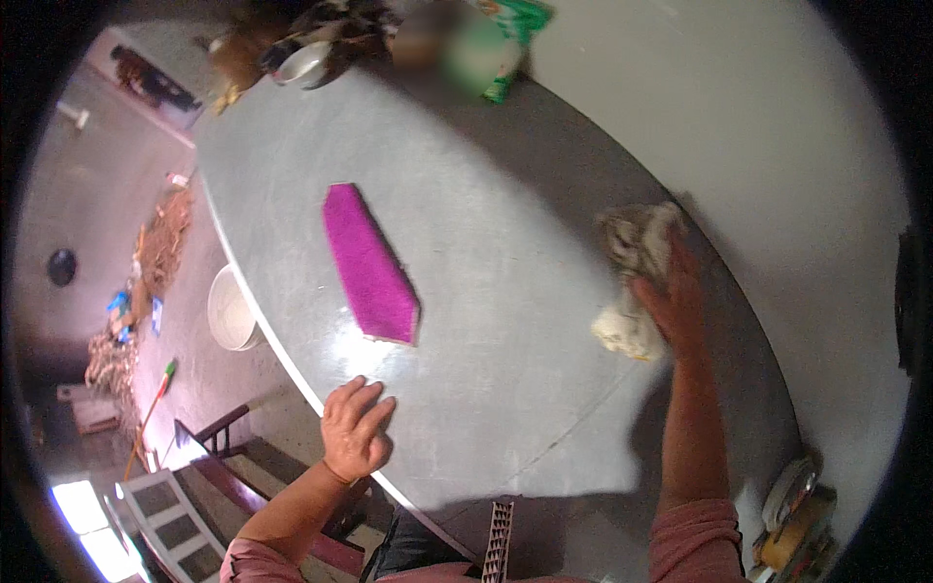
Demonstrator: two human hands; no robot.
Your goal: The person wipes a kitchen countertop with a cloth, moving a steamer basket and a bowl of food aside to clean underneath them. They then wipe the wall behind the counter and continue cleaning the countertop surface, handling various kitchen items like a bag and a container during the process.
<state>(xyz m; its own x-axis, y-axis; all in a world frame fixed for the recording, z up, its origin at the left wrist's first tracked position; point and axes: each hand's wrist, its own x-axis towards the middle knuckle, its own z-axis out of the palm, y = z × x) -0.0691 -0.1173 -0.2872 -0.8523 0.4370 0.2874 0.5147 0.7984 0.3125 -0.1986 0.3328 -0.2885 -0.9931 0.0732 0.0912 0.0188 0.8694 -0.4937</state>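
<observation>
On the grey tabletop (466, 306), my right hand (674, 295) presses against a crumpled, stained light cloth (638, 240) near the wall side. A yellowish-white part of a cloth (627, 334) lies just below it; whether it is one piece with the rest I cannot tell. My left hand (357, 430) is over the near left edge of the table, fingers apart and holding nothing. Beyond it lies a flat, elongated magenta piece (370, 270) with angled ends and a pale edge, not touched by either hand.
A metal bowl (305, 65) and a green bag (519, 29) are at the far end. A white bucket (232, 310) stands beside the table. A perforated strip (498, 539) is at the near edge. Stacked items (791, 510) sit at right; a wooden bench (226, 484) stands lower left.
</observation>
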